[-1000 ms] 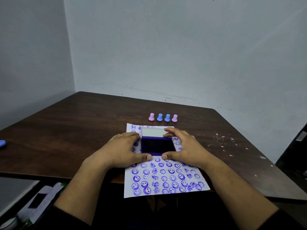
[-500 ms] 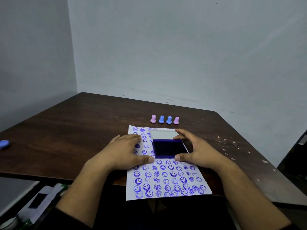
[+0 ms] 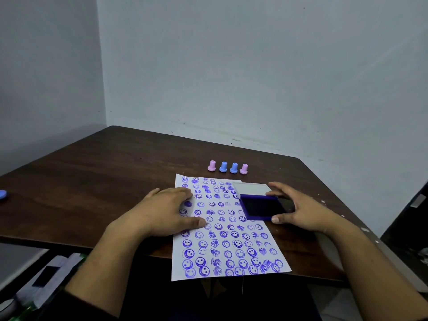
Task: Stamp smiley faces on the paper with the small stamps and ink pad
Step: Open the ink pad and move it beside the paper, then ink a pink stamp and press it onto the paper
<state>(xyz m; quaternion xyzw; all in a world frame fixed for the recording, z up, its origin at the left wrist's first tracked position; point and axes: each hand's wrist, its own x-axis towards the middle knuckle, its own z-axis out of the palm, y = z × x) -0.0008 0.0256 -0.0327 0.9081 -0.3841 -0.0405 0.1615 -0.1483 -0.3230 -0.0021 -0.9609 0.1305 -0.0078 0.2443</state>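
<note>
The paper [image 3: 225,230] lies on the dark wooden surface [image 3: 92,181], its near edge hanging over the front rim, and it is crowded with purple smiley prints. The left hand [image 3: 165,210] rests flat on the sheet's left side, fingers straight and spread, thumb pressed onto the paper. The right hand [image 3: 298,208] holds the ink pad [image 3: 261,207] from its right side, thumb at the near corner and fingers curled around the far edge. The pad sits at the paper's right edge, partly over the sheet, with its dark inked face exposed and its pale lid [image 3: 251,188] folded back behind it. Beyond the paper's far edge four small stamps stand upright in a row, apart from both hands: pink stamp [image 3: 211,165], blue stamp [image 3: 223,167], second blue stamp [image 3: 234,168], second pink stamp [image 3: 243,169]. A blue object [image 3: 2,195] lies at the surface's far left edge
</note>
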